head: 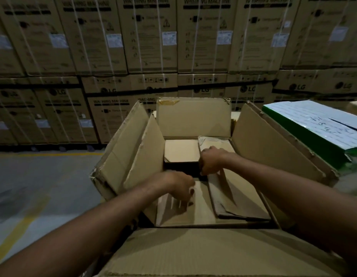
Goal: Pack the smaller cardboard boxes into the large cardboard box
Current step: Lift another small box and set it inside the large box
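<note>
Box (193, 118) before "LG" cartons (297, 87), stickers (169, 38) illegible

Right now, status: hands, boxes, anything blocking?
Left hand on a small flat brown cardboard box, grip blurred. Right hand curled over another's edge. Large open cardboard box part filled, nothing blocking.

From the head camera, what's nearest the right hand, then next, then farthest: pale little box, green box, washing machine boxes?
1. Pale little box, just left of the right hand.
2. Green box, outside, right.
3. Washing machine boxes, far back.
</note>
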A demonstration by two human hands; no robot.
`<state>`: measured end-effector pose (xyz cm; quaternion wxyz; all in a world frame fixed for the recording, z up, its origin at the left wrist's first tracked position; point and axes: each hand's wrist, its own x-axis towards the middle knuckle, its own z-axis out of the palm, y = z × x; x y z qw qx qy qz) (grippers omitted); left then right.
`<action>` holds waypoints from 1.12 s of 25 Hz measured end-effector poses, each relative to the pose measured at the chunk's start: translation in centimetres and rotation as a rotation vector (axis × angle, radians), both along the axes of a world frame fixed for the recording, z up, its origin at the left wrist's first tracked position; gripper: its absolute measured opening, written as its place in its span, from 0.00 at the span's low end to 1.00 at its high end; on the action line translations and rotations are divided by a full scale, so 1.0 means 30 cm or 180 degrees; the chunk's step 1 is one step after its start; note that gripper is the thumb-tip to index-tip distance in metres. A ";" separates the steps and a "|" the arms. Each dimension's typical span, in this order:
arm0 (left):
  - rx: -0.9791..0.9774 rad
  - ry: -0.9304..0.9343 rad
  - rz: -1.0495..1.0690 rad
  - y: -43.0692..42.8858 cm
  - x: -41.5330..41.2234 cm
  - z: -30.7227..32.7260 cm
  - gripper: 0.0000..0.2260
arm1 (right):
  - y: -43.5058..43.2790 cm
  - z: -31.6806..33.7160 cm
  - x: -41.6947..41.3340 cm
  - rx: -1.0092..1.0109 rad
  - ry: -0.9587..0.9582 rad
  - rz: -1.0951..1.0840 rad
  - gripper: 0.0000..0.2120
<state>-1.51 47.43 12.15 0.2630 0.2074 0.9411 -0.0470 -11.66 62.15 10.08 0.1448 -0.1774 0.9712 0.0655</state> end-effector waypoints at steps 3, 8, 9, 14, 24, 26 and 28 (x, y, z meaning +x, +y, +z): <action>0.1270 -0.0791 0.0010 0.114 -0.019 -0.049 0.16 | 0.078 0.029 0.020 -0.0686 0.0023 -0.0388 0.12; 0.2731 -0.0430 -0.0301 0.298 -0.029 -0.010 0.24 | 0.251 0.248 0.046 -0.0518 0.1190 -0.0622 0.07; 0.2591 -0.0287 -0.0601 0.342 -0.027 -0.015 0.24 | 0.303 0.266 0.051 -0.0114 0.1326 -0.0662 0.05; 0.1349 -0.0244 -0.1529 0.425 0.019 -0.078 0.25 | 0.409 0.206 0.082 0.0918 0.1170 -0.0648 0.08; 0.0830 -0.0068 0.0296 0.003 -0.219 -0.148 0.15 | 0.248 -0.004 0.094 -0.0728 -0.1133 -0.0341 0.18; 0.0871 0.0061 0.0387 -0.054 -0.228 -0.130 0.17 | 0.259 0.023 0.089 -0.1095 -0.1141 -0.0445 0.22; 0.1076 0.0297 0.0410 -0.072 -0.211 -0.042 0.21 | 0.290 0.081 0.062 -0.1436 -0.1050 -0.0677 0.21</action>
